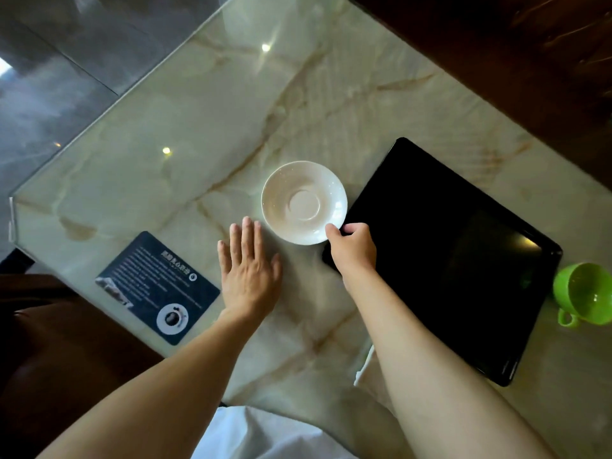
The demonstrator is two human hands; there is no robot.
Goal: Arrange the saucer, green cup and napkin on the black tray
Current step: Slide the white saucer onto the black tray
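Observation:
A white saucer point(303, 202) sits on the marble table, just left of the black tray point(440, 256). My right hand point(352, 248) pinches the saucer's near right rim, thumb on top. My left hand point(250, 270) lies flat and open on the table, just left of the saucer and not touching it. The green cup point(584, 294) stands on the table off the tray's right corner, its handle toward me. A white napkin point(364, 366) peeks out from under my right forearm; most of it is hidden.
A dark printed card point(159, 288) with a coffee picture lies at the table's near left edge. The glass-topped table point(205, 127) ends at a corner on the left. Dark wood runs along the far right. White cloth on my lap shows at the bottom.

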